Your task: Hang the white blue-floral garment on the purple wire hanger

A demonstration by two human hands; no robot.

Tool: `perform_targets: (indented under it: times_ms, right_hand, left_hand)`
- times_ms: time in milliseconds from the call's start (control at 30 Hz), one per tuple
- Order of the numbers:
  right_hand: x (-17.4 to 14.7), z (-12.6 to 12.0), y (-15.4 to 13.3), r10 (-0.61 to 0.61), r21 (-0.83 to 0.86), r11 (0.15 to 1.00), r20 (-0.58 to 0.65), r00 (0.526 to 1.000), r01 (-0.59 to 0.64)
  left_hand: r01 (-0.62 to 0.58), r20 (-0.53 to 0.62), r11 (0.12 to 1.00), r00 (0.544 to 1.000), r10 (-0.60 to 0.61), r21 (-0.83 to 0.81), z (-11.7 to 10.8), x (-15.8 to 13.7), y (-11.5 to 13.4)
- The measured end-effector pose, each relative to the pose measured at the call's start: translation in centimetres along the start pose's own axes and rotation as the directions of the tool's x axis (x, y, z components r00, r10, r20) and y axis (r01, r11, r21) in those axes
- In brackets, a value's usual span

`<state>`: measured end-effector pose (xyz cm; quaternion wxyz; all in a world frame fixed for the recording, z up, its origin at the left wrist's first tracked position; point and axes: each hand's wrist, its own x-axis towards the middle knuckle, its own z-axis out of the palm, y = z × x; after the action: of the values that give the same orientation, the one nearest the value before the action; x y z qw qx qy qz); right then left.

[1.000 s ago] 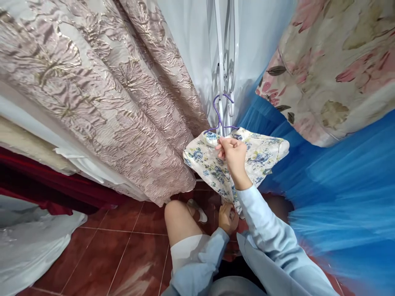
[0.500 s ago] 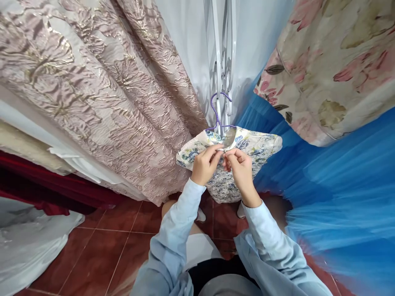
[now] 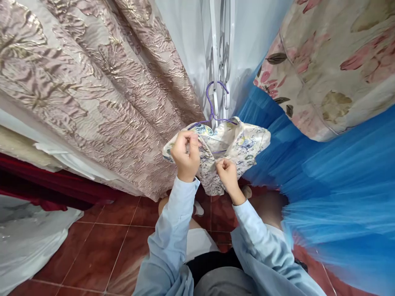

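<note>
A white garment point(image 3: 245, 142) with a blue and yellow floral print hangs from a purple wire hanger point(image 3: 211, 107). Its neck opening gapes down the front into a V-shaped slit. My left hand point(image 3: 187, 156) is closed at the left edge of this opening, fingers curled on the cloth. Lower down, my right hand point(image 3: 227, 174) pinches the garment at the bottom of the slit. Whatever fastening sits under the right fingertips is hidden.
White metal bars point(image 3: 214, 49) hold the hanger's hook. Pink brocade cloth point(image 3: 123, 94) hangs at left, blue tulle point(image 3: 324, 185) at right, with a floral-print cloth point(image 3: 333, 74) above it. Red floor tiles point(image 3: 123, 242) lie below; dark red fabric point(image 3: 37, 181) is far left.
My hands have moved apart: the left shifted left and slightly up, the right went down. The garment's neck now opens wider into a slit.
</note>
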<state>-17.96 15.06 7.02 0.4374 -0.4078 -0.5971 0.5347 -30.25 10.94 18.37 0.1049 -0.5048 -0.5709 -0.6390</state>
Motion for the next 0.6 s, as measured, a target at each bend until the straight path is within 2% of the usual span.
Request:
perform_targets:
  times_ms: [100, 200, 367, 500, 600]
  right_hand:
    - [-1.9, -0.2, 4.4, 0.078, -0.144, 0.986, -0.055, 0.995, -0.085]
    - [-3.3, -0.7, 7.1, 0.11, -0.178, 0.977, -0.064, 0.992, -0.12]
    - [-3.7, -1.1, 8.7, 0.127, -0.188, 0.973, -0.037, 0.991, -0.132]
    - [-4.0, -0.7, 9.3, 0.13, -0.172, 0.977, 0.01, 0.991, -0.126]
    - [-4.9, -0.3, 9.5, 0.137, -0.152, 0.98, 0.03, 0.99, -0.131]
  left_hand:
    - [0.037, -0.04, 0.999, 0.999, -0.037, -0.003, -1.6, 0.7, -1.1]
    - [0.095, -0.064, 0.995, 0.993, -0.095, -0.009, -3.6, 0.8, -3.4]
    - [0.144, -0.159, 0.983, 0.974, -0.162, -0.117, -5.8, -0.1, -8.3]
    - [0.304, -0.213, 0.892, 0.898, -0.386, -0.334, -5.6, -0.9, -11.0]
    - [0.365, -0.221, 0.877, 0.87, -0.441, -0.312, -5.0, -1.3, -12.0]
